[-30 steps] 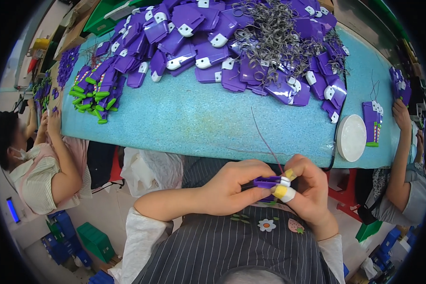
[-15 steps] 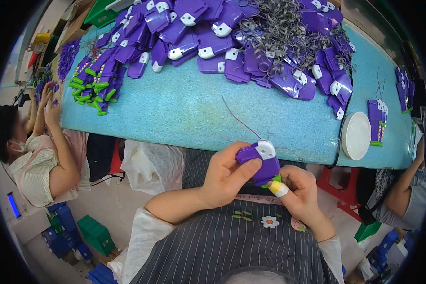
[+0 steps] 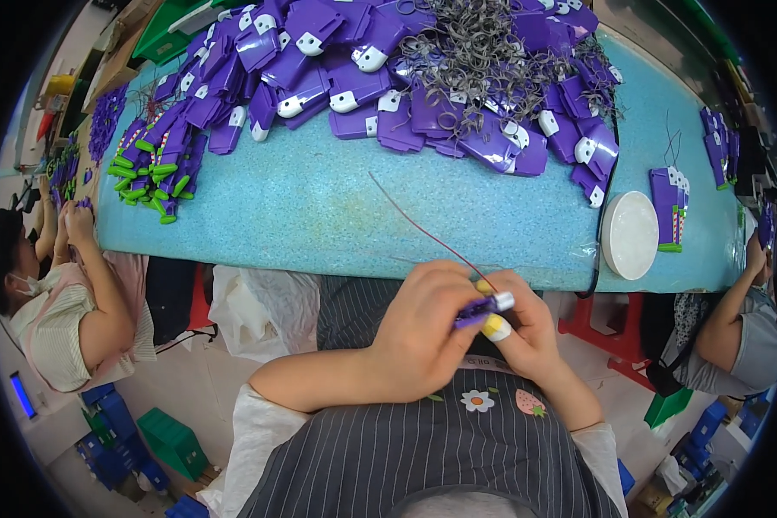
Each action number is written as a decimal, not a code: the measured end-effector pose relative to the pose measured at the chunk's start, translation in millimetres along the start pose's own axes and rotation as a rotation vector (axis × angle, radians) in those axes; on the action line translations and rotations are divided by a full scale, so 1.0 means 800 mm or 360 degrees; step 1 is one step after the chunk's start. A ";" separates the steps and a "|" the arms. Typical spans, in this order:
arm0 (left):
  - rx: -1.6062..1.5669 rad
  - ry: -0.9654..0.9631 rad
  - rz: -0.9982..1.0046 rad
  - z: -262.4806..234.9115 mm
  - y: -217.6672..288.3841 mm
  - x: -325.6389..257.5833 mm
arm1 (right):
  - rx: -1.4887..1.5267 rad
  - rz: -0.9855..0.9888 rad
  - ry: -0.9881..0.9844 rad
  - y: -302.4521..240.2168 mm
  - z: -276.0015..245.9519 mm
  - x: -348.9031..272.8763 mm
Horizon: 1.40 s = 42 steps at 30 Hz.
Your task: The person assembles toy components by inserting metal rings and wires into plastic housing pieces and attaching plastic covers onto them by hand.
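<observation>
Hidden: most of the small purple plastic piece with a white end (image 3: 483,308) is covered by fingers; its full shape cannot be made out.
Piece: purple body, white tip showing, held edge-on above the lap, just below the near edge of the speckled turquoise table (image 3: 319,216).
Wire: a thin reddish wire (image 3: 423,231) rises from the piece up and left over the tabletop.
Left hand (image 3: 423,332): fingers curled, pinching the piece from the left.
Right hand (image 3: 522,328): closed on the piece's right end, fingertips wrapped in yellow tape (image 3: 495,327).
Beyond: a heap of purple plastic parts (image 3: 363,60) and a round white dish (image 3: 630,235).
</observation>
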<state>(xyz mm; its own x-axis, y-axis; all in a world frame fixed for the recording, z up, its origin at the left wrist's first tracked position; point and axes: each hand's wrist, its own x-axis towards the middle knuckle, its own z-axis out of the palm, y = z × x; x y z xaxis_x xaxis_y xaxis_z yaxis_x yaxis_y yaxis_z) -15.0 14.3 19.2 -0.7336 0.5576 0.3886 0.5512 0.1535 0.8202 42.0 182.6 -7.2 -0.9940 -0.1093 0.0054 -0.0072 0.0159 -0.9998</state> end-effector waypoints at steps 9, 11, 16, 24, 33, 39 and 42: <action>0.0198 -0.0250 0.0004 -0.004 0.021 0.030 | 0.0680 0.0227 0.0226 0.000 -0.017 -0.026; 0.0044 -0.0386 -0.0126 -0.023 0.005 0.040 | 0.0495 0.0300 0.0499 -0.029 -0.043 -0.041; 0.1030 -0.0095 0.0527 -0.012 -0.058 0.102 | -0.0220 -0.0546 0.1175 -0.114 -0.178 -0.054; 0.1247 -0.0063 0.0775 -0.005 -0.086 0.130 | -0.1361 0.0151 0.1122 -0.039 -0.301 0.038; -0.0455 0.0188 -0.0587 -0.017 -0.030 0.083 | -0.1931 -0.0338 0.1233 -0.064 -0.197 0.037; -0.0509 -0.0063 -0.0595 -0.009 -0.008 0.036 | -0.1286 -0.0333 0.0066 -0.068 -0.014 0.059; -0.0874 -0.0178 -0.0594 -0.022 -0.017 0.014 | -0.1055 -0.0263 0.0077 -0.054 -0.010 0.061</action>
<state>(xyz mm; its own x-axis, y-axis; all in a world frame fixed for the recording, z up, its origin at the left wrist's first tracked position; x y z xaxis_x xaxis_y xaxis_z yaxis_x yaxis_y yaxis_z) -37.6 4.4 19.8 -0.7738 0.6333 0.0159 -0.0353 -0.0682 0.9970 -6.8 184.3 36.3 -0.9777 -0.1184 0.1734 -0.2094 0.6095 -0.7646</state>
